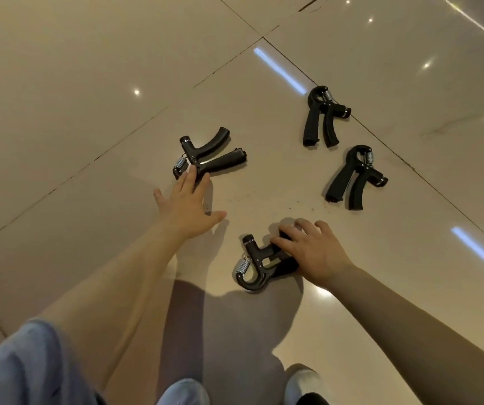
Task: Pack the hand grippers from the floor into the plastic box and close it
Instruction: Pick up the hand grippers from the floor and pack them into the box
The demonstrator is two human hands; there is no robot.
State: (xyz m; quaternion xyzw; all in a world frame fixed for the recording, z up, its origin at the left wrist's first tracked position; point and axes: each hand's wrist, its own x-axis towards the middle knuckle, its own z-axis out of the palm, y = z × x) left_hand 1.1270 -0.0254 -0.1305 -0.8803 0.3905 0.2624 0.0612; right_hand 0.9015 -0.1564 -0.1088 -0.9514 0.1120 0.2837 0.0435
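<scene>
Your left hand [186,204] lies spread, fingertips touching the far gripper [205,154]: curl round its handles, while your right hand [310,251], fingers draped over the near gripper [259,263], closes likewise.

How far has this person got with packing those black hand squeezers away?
Nothing looks packed yet: all four grippers lie on the floor, and no box is in view. In hand: the left hand touches the left gripper, and the right hand rests on the near gripper. Two more, the far gripper and the right gripper, lie untouched.
</scene>
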